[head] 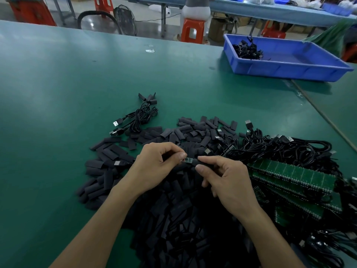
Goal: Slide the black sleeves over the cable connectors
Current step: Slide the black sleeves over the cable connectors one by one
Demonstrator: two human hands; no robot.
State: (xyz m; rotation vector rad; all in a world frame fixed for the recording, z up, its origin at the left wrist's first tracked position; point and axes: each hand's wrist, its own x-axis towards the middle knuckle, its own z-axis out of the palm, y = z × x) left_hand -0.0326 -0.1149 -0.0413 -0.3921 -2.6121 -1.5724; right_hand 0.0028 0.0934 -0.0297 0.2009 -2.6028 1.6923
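Near the table's (58,93) front edge, the left hand (154,167) is pinching a small green cable connector (188,159); the right hand (228,182) is pinching a black sleeve (196,163) at its end.

1. I can read no text, number or brand anywhere here.
2. The marks on the white face of the USB plug (115,123), far left, are too small to read.
3. The print on the green circuit-board strips (293,171), near right, is blurred.

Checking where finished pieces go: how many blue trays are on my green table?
1: the blue tray sits at the green table's far right, a few black cables in it. Nothing here could hide another.
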